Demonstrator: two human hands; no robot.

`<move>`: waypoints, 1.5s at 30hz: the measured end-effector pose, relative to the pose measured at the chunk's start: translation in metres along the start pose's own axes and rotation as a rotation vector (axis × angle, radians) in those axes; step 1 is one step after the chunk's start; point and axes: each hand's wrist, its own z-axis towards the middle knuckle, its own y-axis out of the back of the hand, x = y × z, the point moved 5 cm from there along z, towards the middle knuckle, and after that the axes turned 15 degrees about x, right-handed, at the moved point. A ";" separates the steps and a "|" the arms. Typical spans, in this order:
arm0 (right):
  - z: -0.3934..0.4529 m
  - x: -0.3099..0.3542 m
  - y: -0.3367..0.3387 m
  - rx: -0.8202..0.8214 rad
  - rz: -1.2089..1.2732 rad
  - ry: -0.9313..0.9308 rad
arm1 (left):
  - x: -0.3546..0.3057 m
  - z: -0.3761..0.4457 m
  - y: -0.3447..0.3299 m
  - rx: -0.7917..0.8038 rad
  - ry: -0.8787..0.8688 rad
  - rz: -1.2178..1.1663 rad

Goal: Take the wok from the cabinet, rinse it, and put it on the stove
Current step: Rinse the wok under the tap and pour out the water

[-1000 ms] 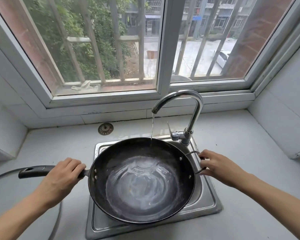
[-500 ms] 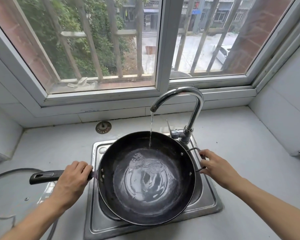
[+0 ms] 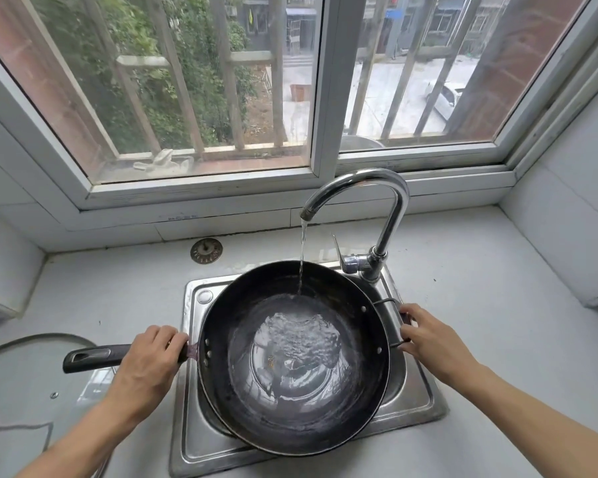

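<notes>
black round metal wok [image 3: 290,381] sits over the steel sink [image 3: 418,401] under the curved chrome tap's [image 3: 377,188] stream; left hand [image 3: 149,363] grips its long handle, right hand [image 3: 432,339] its wire loop.

The wok [image 3: 292,357] is a wide, dark, round pan with a long black handle pointing left and a small metal loop handle on its right side. It sits over the steel sink, mouth up, roughly level. A thin stream of water falls onto its far inner wall, and a shallow rippling pool covers its bottom
</notes>
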 end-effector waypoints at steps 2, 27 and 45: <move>-0.001 -0.001 -0.001 -0.006 0.032 -0.003 | 0.000 0.000 0.000 0.003 0.002 -0.013; 0.167 0.041 0.052 0.162 0.141 -0.135 | -0.004 0.002 0.015 0.095 0.034 -0.103; 0.145 0.027 0.058 0.140 0.336 -0.019 | -0.006 0.005 0.025 0.132 0.035 -0.094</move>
